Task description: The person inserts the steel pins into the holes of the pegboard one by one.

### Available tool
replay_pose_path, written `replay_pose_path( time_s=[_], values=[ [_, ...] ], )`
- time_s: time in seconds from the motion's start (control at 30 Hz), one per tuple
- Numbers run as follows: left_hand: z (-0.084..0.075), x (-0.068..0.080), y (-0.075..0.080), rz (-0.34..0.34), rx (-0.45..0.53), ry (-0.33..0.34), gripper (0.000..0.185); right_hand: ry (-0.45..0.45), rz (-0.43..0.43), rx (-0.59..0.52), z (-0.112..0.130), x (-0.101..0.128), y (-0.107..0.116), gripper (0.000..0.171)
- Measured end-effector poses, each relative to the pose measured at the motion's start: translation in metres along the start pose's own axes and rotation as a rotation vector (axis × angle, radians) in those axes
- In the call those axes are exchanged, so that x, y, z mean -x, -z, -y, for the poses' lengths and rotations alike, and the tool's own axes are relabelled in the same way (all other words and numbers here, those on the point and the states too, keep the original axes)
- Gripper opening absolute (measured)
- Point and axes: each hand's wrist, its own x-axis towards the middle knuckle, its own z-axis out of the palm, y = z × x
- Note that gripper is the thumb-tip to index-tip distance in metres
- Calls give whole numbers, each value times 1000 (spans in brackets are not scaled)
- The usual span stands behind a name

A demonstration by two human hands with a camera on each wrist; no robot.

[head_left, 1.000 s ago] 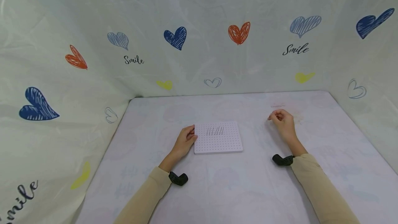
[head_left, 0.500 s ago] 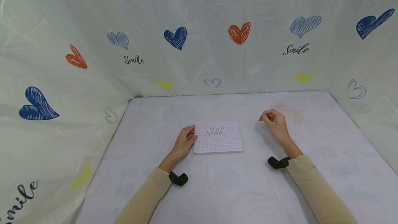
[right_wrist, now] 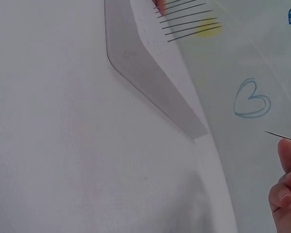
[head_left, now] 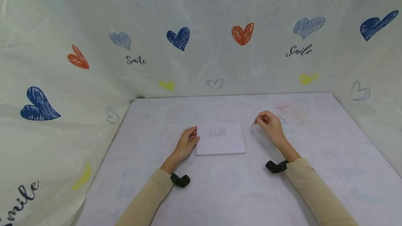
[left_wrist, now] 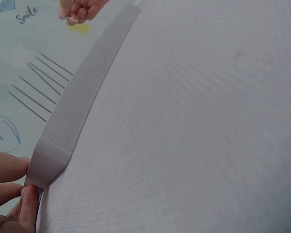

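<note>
board: white pegboard (head_left: 220,138) flat on table (head_left: 238,187), six thin pins (head_left: 217,132) standing in its far rows
left hand (head_left: 187,142): fingers gripping board's left edge
right hand (head_left: 268,123): right of board, off it, pinching one thin pin (right_wrist: 282,137)
spare: another pin (head_left: 282,119) lying on table, right of that hand

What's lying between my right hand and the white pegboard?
Nothing: in the head view only bare tablecloth lies between the right hand, pinching a thin pin, and the pegboard.
</note>
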Motion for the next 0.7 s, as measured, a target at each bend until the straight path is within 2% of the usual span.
replay_pose_path(
  time_s=[0.33, 0.7],
  values=[
    [1, 0, 0, 1, 5, -16, 51, 7, 36, -61, 5, 0, -13, 5],
    [-2, 0, -1, -2, -27, 7, 51, 5, 91, -125, 12, 1, -26, 5]
  ],
)
